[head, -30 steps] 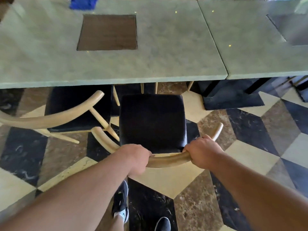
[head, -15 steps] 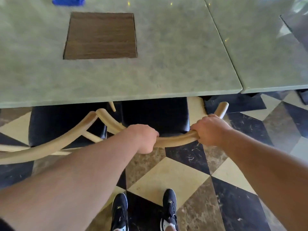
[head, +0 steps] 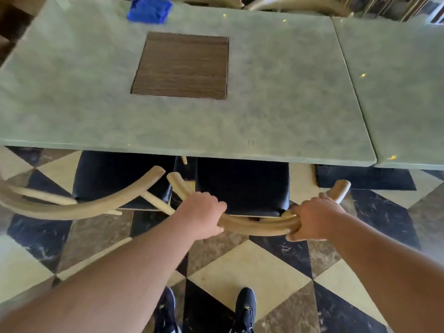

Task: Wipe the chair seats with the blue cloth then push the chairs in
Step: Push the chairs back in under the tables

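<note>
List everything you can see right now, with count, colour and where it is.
tables: two, grey-green, side by side across the top
wood panel: one, brown, inset in the left table
cloth: one, blue, far edge of the left table
chairs: two, black seats with tan curved backs, seats partly under the left table
floor: cream, black and brown diamond tiles
shoes: two, black, bottom centre
left hand: gripping the right chair's back rail
right hand: gripping the same rail
</note>
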Demonstrator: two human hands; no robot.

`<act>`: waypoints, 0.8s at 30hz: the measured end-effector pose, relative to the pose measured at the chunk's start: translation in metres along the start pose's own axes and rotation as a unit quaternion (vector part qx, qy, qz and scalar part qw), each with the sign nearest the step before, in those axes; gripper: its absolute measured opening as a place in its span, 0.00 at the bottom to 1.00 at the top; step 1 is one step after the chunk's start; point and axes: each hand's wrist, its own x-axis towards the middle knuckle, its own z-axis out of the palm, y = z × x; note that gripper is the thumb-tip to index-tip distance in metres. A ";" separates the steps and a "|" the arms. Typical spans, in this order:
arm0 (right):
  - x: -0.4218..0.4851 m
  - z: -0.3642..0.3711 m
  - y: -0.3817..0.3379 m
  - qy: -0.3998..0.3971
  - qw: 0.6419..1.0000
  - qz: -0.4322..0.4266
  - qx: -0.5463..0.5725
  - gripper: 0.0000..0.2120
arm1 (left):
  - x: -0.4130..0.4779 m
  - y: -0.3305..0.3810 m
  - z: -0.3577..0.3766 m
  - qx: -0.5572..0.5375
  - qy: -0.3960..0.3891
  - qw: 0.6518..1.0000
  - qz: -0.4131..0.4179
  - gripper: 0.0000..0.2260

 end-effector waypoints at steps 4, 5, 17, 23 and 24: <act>-0.001 0.003 -0.054 0.036 0.998 -0.049 0.013 0.23 | -0.054 -0.084 0.019 0.083 0.031 0.995 -0.039 0.29; -0.001 0.004 -0.067 0.036 0.998 -0.054 0.019 0.23 | -0.065 -0.101 0.022 0.098 0.049 0.993 -0.043 0.33; 0.045 -0.052 -0.251 0.139 0.958 0.012 0.250 0.21 | -0.077 -0.195 0.024 -0.137 0.045 0.956 -0.255 0.20; 0.068 -0.073 -0.237 0.181 0.966 -0.019 0.182 0.15 | -0.076 -0.196 0.042 -0.109 0.052 0.966 -0.230 0.16; 0.067 -0.077 -0.226 0.188 0.966 -0.018 0.176 0.14 | -0.075 -0.193 0.045 -0.103 0.052 0.967 -0.228 0.15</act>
